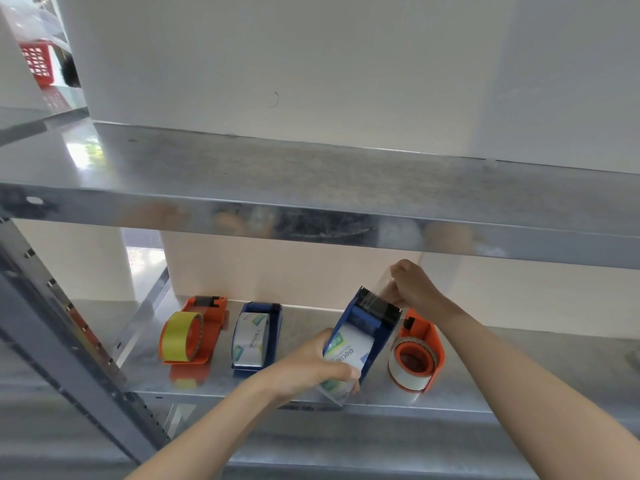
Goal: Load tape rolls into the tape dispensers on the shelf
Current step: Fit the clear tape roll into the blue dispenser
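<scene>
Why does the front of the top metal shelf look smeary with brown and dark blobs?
In the head view, the shiny upper shelf edge acts like a blurry mirror, reflecting the hands and dispensers below; a bright window glare sits on its top at left, and the wide lens bends the straight shelves.

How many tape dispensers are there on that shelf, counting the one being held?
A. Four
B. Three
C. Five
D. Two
A: two orange dispensers sit at the ends of the row, one blue dispenser stands between them, and a second blue dispenser is tilted up in the hands, left hand at its base, right hand pulling the clear tape.
</scene>
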